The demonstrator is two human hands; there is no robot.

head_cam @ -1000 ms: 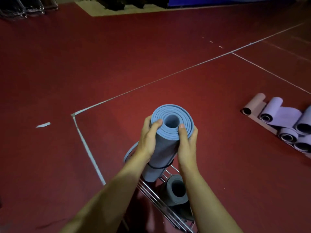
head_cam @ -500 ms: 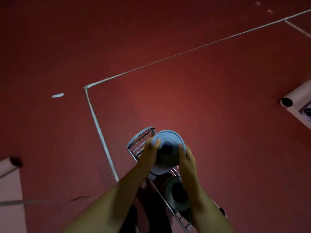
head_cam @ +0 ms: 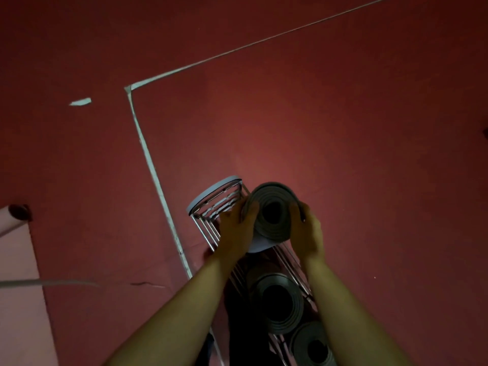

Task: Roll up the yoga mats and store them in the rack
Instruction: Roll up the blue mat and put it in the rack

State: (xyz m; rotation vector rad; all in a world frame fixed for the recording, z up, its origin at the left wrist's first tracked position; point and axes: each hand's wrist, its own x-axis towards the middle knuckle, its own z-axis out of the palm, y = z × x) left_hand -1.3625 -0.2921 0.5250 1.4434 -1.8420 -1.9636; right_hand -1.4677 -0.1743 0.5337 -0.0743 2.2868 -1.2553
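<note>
Left hand (head_cam: 236,231) and right hand (head_cam: 307,231) both grasp rolled yoga mat (head_cam: 272,211), held upright over far end of wire rack (head_cam: 211,207). Two rolled mats (head_cam: 280,302) stand inside rack.

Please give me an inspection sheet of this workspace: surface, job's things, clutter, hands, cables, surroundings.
Surface: dark red floor with white tape lines.
Job's things: rolled grey-blue yoga mat held upright over the metal wire rack; two rolled grey mats already standing in it.
Clutter: loose white tape scrap; partly unrolled pink mat at far left.
Hands: left hand and right hand grip the mat's sides.
Cables: nothing seen.
Surroundings: dim; nothing else seen.
</note>
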